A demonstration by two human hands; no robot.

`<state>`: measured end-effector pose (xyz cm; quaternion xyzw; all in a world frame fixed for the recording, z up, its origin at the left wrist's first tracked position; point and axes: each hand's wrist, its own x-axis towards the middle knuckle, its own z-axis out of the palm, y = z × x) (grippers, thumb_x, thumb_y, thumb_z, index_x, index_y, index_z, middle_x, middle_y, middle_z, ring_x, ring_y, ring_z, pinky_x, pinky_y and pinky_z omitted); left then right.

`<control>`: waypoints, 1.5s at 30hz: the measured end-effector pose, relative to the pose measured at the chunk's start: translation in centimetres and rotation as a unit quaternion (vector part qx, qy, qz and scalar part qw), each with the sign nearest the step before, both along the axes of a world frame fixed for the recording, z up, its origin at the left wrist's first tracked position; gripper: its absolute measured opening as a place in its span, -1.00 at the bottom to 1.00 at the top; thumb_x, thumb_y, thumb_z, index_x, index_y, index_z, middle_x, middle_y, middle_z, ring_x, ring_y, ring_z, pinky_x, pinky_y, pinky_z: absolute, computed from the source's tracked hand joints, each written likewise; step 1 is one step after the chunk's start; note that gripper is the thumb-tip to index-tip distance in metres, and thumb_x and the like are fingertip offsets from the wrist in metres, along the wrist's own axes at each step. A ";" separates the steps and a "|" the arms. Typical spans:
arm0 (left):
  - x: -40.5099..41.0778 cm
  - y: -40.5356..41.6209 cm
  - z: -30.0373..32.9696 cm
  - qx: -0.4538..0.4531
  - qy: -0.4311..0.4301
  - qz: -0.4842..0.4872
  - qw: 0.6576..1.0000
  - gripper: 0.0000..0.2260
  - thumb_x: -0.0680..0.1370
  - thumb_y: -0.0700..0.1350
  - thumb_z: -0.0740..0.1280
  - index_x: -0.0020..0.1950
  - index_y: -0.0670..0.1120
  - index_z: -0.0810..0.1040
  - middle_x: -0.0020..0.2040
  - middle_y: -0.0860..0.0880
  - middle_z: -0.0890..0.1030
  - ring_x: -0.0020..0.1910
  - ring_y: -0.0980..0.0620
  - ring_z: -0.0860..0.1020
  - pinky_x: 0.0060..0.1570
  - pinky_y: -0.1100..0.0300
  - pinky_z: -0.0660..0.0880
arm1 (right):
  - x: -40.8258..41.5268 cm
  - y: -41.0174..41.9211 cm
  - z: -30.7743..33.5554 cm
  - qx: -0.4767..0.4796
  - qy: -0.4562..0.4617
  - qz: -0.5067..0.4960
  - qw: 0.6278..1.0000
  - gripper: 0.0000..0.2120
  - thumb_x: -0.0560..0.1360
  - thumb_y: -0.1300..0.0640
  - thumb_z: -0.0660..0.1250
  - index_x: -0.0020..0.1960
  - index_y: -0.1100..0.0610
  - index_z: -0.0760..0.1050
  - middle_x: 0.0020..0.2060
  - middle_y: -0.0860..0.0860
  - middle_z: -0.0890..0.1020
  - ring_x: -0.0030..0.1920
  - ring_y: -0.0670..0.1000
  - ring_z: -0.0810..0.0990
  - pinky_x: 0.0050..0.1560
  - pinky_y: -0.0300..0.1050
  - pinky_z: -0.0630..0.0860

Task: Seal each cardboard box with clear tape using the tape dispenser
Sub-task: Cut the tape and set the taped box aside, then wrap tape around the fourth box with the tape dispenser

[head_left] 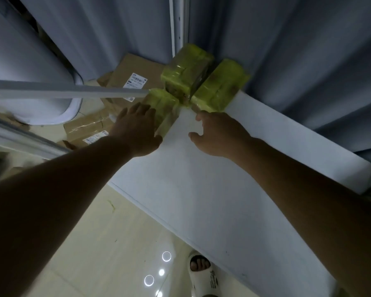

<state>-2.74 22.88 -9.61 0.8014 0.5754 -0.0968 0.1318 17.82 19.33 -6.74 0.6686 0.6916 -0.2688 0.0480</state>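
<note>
yellow-green taped boxes (186, 71) are sitting at the table's (223, 189) far corner; the left hand (137, 129) is lying spread on the nearest box (162, 103), while the right hand (216, 133) is hovering open, empty, just beside.

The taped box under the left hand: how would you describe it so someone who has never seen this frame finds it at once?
Start at the white table and follow it to its far end by the grey curtain, where three yellowish tape-wrapped boxes sit. It is the nearest box, at the table's left edge. Unlike the other two, it has the left hand lying on it.
</note>
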 end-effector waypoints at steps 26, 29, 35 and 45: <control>25.9 -25.2 7.1 -0.090 -0.012 -0.233 0.968 -0.51 0.61 0.07 0.29 0.47 -0.14 0.41 0.38 -0.16 0.52 0.35 -0.16 0.49 0.30 -0.01 0.45 | 19.1 -31.8 7.8 0.043 -0.078 -0.236 0.968 -0.52 0.58 -0.17 0.23 0.39 0.07 0.38 0.26 0.07 0.58 0.27 0.15 0.53 0.25 0.10 0.52; 30.7 -28.0 6.1 -0.115 -0.041 -0.247 0.961 -0.50 0.62 0.12 0.24 0.46 -0.15 0.41 0.39 -0.16 0.51 0.36 -0.15 0.48 0.32 -0.04 0.46 | 23.2 -35.2 8.3 0.040 -0.065 -0.273 0.959 -0.56 0.58 -0.14 0.26 0.38 0.06 0.42 0.16 0.04 0.60 0.19 0.16 0.58 0.13 -0.04 0.52; 38.1 -35.1 6.1 -0.181 -0.080 -0.218 0.956 -0.49 0.68 0.21 0.03 0.38 -0.14 0.46 0.32 -0.16 0.54 0.25 -0.15 0.51 0.19 0.01 0.44 | 29.0 -40.3 9.3 0.050 -0.055 -0.311 0.947 -0.59 0.57 -0.11 0.31 0.34 0.07 0.47 0.17 0.08 0.60 0.16 0.14 0.57 0.13 0.00 0.53; 44.7 -43.0 4.0 -0.219 -0.032 -0.090 0.971 0.20 0.35 0.50 0.36 0.61 -0.16 -0.21 0.63 -0.24 -0.05 0.51 -0.37 0.21 0.40 -0.25 0.32 | 35.0 -43.9 8.1 0.057 -0.041 -0.353 0.933 -0.55 0.61 -0.12 0.25 0.42 0.08 0.41 0.21 0.08 0.61 0.22 0.16 0.56 0.21 0.08 0.53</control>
